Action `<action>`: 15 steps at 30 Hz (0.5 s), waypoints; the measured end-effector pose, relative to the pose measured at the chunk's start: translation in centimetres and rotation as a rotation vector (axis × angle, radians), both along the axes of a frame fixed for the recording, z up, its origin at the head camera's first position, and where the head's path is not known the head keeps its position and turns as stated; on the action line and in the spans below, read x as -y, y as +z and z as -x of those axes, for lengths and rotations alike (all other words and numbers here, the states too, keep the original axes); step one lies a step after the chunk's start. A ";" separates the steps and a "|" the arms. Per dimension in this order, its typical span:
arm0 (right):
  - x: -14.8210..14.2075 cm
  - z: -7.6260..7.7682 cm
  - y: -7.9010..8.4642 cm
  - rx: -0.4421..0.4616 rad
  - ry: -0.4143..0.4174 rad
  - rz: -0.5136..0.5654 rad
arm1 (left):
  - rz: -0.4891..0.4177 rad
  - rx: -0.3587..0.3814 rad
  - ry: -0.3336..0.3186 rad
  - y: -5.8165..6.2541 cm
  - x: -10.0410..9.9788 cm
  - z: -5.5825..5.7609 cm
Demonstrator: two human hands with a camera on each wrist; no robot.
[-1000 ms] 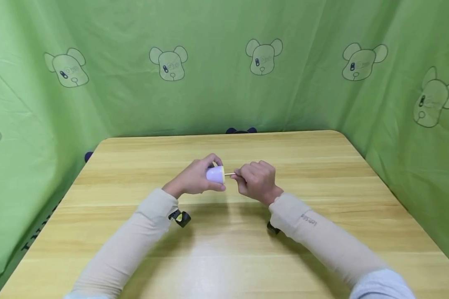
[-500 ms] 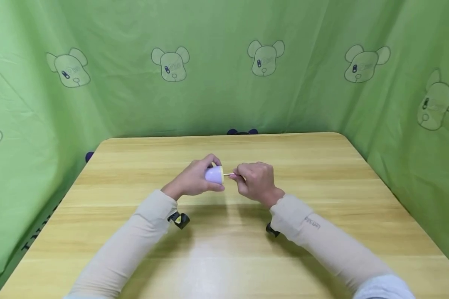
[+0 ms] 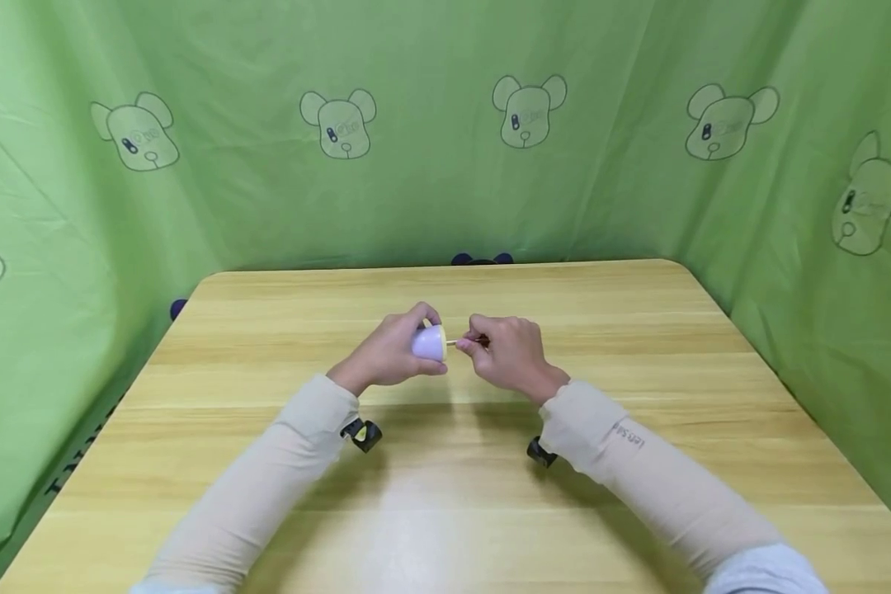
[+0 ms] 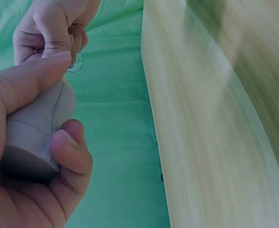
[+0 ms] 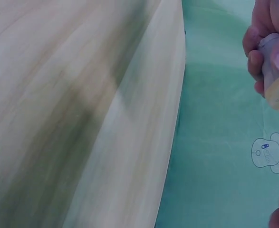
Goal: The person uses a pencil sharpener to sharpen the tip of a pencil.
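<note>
My left hand (image 3: 389,351) holds a small lilac pencil sharpener (image 3: 429,343), shaped like a cup and lying sideways, with its yellow end facing right. A thin pencil (image 3: 451,342) runs from that end into my right hand (image 3: 511,351), whose thumb and fingers pinch it. Most of the pencil is hidden by the fingers. In the left wrist view, thumb and fingers curl round the sharpener (image 4: 39,114), and the right hand (image 4: 53,26) shows just beyond. The right wrist view shows the sharpener's yellow end (image 5: 278,92) with a hole in it.
Both hands are above a wood-grain table (image 3: 445,528), over its middle. A green curtain (image 3: 431,206) with printed bear heads surrounds the back and sides. Black camera mounts (image 3: 364,435) hang under the wrists.
The right hand has turned at the wrist, and its finger grip has shifted, so a dark part of the pencil shows between the fingers. The left hand has barely moved, still holding the sharpener.
</note>
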State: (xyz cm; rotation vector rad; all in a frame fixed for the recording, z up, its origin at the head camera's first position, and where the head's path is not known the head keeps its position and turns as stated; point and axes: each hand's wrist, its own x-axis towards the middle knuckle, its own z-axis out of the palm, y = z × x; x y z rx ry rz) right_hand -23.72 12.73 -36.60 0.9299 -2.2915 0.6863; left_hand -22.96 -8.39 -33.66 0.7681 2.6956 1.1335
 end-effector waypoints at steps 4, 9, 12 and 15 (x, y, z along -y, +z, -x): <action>0.0 -0.2 0.6 0.149 -0.020 -0.022 | 0.021 -0.016 0.009 -0.1 -0.2 0.0; 0.0 -0.3 1.1 0.277 -0.028 -0.049 | 0.033 -0.023 0.004 -0.2 -0.2 -0.1; 0.0 -0.3 1.5 0.348 -0.026 -0.051 | 0.041 -0.044 0.006 -0.2 -0.2 -0.1; 0.1 -0.3 1.9 0.450 -0.026 -0.043 | 0.051 -0.069 0.010 -0.2 -0.3 -0.2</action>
